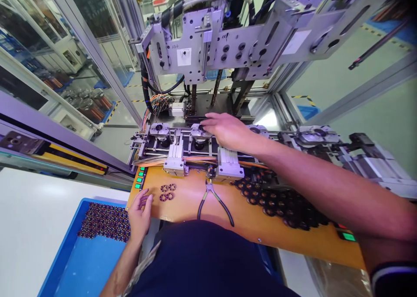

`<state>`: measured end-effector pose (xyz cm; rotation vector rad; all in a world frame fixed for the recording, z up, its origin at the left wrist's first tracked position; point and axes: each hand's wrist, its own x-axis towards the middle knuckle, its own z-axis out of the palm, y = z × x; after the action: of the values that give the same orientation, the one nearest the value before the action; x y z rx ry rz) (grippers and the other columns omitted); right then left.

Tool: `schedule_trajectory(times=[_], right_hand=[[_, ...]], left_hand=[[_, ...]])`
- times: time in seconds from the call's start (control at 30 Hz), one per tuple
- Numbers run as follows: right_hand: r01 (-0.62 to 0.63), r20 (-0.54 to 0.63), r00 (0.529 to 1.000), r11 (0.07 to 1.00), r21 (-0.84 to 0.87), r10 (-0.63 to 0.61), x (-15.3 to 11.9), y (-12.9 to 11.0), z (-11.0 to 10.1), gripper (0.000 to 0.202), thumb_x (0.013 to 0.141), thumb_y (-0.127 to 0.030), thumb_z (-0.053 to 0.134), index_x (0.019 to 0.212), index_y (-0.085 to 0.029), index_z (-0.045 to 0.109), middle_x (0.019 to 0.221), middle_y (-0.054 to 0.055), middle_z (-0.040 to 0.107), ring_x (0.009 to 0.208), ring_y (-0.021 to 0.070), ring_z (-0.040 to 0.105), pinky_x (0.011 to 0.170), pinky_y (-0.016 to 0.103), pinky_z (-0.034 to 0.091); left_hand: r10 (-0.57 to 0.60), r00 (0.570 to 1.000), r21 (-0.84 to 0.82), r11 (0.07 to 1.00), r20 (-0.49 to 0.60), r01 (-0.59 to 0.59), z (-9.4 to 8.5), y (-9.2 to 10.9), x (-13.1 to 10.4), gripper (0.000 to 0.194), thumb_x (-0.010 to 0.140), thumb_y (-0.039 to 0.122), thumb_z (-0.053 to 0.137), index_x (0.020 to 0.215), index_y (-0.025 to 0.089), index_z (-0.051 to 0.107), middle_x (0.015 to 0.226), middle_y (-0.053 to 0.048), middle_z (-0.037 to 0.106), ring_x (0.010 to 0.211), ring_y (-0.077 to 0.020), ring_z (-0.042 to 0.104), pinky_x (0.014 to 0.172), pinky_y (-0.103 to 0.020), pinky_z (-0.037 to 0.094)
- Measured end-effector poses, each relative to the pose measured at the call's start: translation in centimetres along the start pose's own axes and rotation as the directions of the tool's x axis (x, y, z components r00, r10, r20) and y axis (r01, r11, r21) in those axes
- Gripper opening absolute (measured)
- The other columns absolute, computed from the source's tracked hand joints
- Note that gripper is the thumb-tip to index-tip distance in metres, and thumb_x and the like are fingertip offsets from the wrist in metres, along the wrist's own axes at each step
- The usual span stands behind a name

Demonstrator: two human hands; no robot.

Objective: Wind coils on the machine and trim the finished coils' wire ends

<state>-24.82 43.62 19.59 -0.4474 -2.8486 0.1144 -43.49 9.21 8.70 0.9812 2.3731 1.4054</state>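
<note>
My right hand (pixel 224 131) reaches across to the second clamp fixture (pixel 199 131) from the left, fingers stretched out over its top. The fingertips are at the dark centre of that fixture; whether they touch a part there is hidden. My left hand (pixel 140 212) rests at the left edge of the orange work board (pixel 189 201), its fingers loosely bent and apart, with nothing visible in them. Just right of it lie several small dark rings (pixel 163 188) with copper-coloured segments. Pliers (pixel 209 187) with dark handles lie spread on the board between the hands.
A blue tray (pixel 60 255) with many similar rings (pixel 104 221) stands on the white table at left. Black round parts (pixel 276 201) are heaped under my right forearm. Machine plates (pixel 195 45) hang above the fixtures. Green buttons (pixel 139 179) line the board's left edge.
</note>
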Motion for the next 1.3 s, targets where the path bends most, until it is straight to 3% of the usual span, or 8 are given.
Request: schedule_trajectory(times=[0.2,0.33,0.47,0.67,0.9,1.1,1.2,1.3], right_hand=[[0.062,-0.028,0.998,0.998,-0.017,-0.062,-0.9,-0.3,0.7,0.045,0.071,0.002,0.048,0.108,-0.007,0.072,0.126,0.014,0.064,0.124,0.0279,0.057,0.099,0.041,0.05],[0.053,-0.158,0.986,0.998,-0.034,-0.058,-0.2,-1.0,-0.1,0.046,0.066,0.004,0.049,0.1,-0.011,0.075,0.113,0.009,0.071,0.113,0.024,0.065,0.098,0.037,0.054],[-0.08,-0.436,0.898,0.996,-0.028,0.06,-3.1,-3.5,-2.8,0.051,0.077,0.004,0.042,0.121,-0.008,0.066,0.132,0.014,0.06,0.125,0.0249,0.057,0.108,0.044,0.048],[-0.282,-0.757,0.612,0.957,0.058,0.227,-16.9,-8.1,-4.5,0.051,0.083,-0.001,0.058,0.131,-0.02,0.059,0.13,0.008,0.063,0.117,0.0225,0.063,0.106,0.038,0.05],[-0.645,-0.581,0.587,0.759,0.085,0.564,-31.1,-10.7,4.7,0.02,0.092,-0.018,0.057,0.108,-0.014,0.068,0.104,0.014,0.07,0.097,0.0258,0.068,0.087,0.045,0.059],[-0.683,-0.472,0.576,0.71,0.172,0.667,-32.3,-10.5,8.8,0.017,0.091,-0.022,0.057,0.089,-0.014,0.073,0.123,0.018,0.062,0.121,0.0365,0.055,0.095,0.061,0.052],[-0.633,-0.471,0.574,0.728,0.263,0.67,-31.0,-11.4,6.9,0.017,0.091,-0.019,0.057,0.086,-0.016,0.073,0.121,0.016,0.064,0.123,0.0354,0.054,0.097,0.062,0.05],[-0.502,-0.49,0.602,0.776,0.381,0.63,-27.9,-13.9,3.4,0.012,0.091,-0.018,0.06,0.092,-0.019,0.072,0.124,0.013,0.062,0.119,0.0286,0.058,0.096,0.05,0.055]], left_hand=[[0.298,0.954,0.062,0.953,-0.017,-0.297,-1.4,8.0,5.9,0.028,0.083,0.036,0.068,0.105,0.02,0.071,0.105,-0.007,0.073,0.092,-0.0193,0.069,0.09,-0.035,0.057],[0.709,0.627,0.157,0.613,0.323,-0.774,1.6,15.8,10.7,0.03,0.094,0.03,0.053,0.116,0.014,0.067,0.116,-0.01,0.072,0.108,-0.0205,0.067,0.099,-0.037,0.053],[0.507,0.46,0.311,0.352,0.729,-0.883,7.1,19.9,13.3,0.044,0.097,0.022,0.045,0.139,0.01,0.05,0.148,-0.013,0.051,0.143,-0.026,0.04,0.116,-0.044,0.037],[0.361,0.409,0.304,0.313,0.838,-0.9,10.9,20.7,14.0,0.052,0.094,0.021,0.049,0.143,0.006,0.043,0.155,-0.016,0.04,0.146,-0.0315,0.033,0.117,-0.051,0.033],[0.347,0.383,0.303,0.263,0.856,-0.916,11.5,20.9,15.4,0.058,0.092,0.023,0.051,0.146,0.005,0.039,0.156,-0.018,0.038,0.146,-0.0349,0.033,0.117,-0.052,0.032],[0.561,0.423,0.161,0.456,0.712,-0.875,9.4,21.4,12.1,0.068,0.089,0.033,0.062,0.147,0.007,0.037,0.158,-0.021,0.032,0.149,-0.0344,0.026,0.12,-0.054,0.026],[0.703,0.392,-0.101,0.548,0.593,-0.831,7.5,21.0,7.0,0.048,0.091,0.033,0.06,0.134,0.013,0.054,0.144,-0.017,0.054,0.138,-0.0279,0.047,0.117,-0.05,0.036],[0.614,0.349,-0.313,0.715,0.707,-0.625,6.8,20.2,1.6,0.036,0.089,0.03,0.063,0.123,0.016,0.064,0.119,-0.013,0.071,0.111,-0.0229,0.067,0.1,-0.039,0.053]])
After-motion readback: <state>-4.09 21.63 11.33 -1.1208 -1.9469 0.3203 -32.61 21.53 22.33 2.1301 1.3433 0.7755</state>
